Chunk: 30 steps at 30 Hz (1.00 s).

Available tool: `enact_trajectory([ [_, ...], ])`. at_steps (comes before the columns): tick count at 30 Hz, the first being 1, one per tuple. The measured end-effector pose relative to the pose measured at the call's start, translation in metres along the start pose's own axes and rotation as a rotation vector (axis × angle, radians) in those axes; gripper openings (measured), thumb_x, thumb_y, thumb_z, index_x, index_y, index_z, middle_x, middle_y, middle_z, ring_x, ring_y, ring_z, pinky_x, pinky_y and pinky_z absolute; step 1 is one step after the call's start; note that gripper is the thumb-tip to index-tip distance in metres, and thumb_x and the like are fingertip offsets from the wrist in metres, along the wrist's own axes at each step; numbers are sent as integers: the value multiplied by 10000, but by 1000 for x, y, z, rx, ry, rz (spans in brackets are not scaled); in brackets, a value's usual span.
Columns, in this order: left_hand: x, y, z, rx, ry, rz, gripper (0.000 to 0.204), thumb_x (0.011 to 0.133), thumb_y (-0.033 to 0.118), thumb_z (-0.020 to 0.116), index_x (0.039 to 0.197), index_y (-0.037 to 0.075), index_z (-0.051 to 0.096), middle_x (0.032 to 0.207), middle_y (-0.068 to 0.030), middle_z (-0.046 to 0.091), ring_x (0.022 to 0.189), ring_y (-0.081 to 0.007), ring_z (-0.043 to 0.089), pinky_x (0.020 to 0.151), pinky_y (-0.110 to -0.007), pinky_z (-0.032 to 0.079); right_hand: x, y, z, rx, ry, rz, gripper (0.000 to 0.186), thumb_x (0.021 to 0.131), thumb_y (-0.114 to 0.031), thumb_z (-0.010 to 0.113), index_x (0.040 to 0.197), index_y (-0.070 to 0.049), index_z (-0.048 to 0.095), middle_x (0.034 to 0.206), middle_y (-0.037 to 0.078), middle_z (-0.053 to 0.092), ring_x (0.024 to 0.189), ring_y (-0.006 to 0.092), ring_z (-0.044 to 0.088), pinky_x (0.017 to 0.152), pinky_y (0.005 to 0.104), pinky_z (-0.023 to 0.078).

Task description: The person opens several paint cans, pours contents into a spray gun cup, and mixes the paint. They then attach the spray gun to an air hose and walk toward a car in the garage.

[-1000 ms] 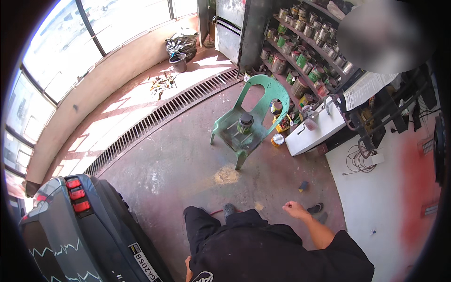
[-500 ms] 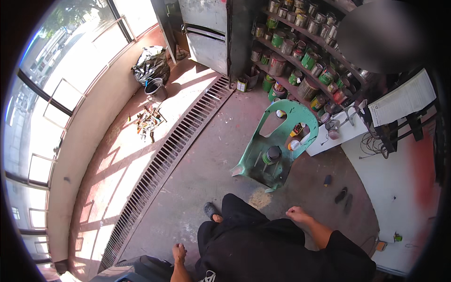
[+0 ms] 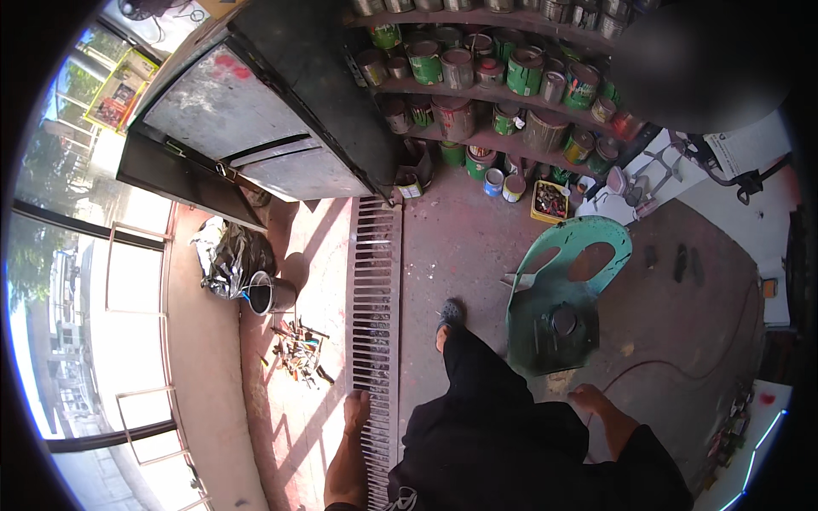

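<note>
My left hand (image 3: 358, 410) hangs over the metal floor grate (image 3: 375, 298), its fingers loosely curled and nothing visible in them. To the right, my right hand (image 3: 588, 398) is held in a loose fist in front of my body, with nothing showing in it. Closest to it stands a green plastic chair (image 3: 535, 341), apart from the hand. On the chair's seat is a can with a dark top (image 3: 563, 319). Left of the grate, a pile of small hand tools (image 3: 298, 351) lies on the sunlit floor, not touched by my left hand.
Shelves of paint cans (image 3: 456, 68) fill the far wall beside a grey metal cabinet (image 3: 221, 111). A dark bucket (image 3: 277, 294) stands by a black plastic bag (image 3: 230, 255). A yellow tray (image 3: 550, 201) sits behind the chair; a hose (image 3: 673, 364) crosses the floor at right.
My view has turned left and moved closer to the shelves and cabinet. One foot has stepped forward beside the grate. My left arm has swung forward; both hands remain without a visible object.
</note>
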State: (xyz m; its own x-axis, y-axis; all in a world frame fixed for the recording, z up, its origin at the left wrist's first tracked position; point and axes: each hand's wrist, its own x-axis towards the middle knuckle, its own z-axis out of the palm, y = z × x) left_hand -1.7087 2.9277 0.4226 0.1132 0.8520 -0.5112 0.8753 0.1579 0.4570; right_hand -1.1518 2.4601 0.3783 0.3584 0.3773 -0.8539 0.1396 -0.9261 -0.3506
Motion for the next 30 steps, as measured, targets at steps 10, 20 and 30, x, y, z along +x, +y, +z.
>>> enact_trajectory([
  [10, 313, 341, 2, 524, -264, 751, 272, 988, 229, 584, 1051, 19, 746, 1104, -244, 748, 1027, -451, 732, 886, -527, 594, -32, -166, 70, 790, 237, 205, 428, 1017, -386, 697, 1263, -37, 696, 1023, 72, 723, 866, 181, 718, 665, 318, 534],
  [20, 603, 525, 86, 854, -324, 713, 457, 999, 439, 577, 1160, 59, 771, 1179, -201, 783, 1146, -434, 724, 975, -537, 565, -80, -406, 362, 1277, 501, 742, 388, 1043, -335, 701, 1227, 6, 695, 1001, 98, 753, 838, 165, 697, 785, 336, 571],
  [30, 807, 530, 256, 1437, -388, 1067, 316, 1070, 281, 542, 1198, 59, 728, 1231, -265, 738, 1140, -459, 723, 960, -579, 585, -79, -717, 455, 1566, -152, 1056, 381, 1061, -349, 698, 1285, -42, 682, 1075, 103, 758, 907, 210, 773, 705, 334, 571],
])
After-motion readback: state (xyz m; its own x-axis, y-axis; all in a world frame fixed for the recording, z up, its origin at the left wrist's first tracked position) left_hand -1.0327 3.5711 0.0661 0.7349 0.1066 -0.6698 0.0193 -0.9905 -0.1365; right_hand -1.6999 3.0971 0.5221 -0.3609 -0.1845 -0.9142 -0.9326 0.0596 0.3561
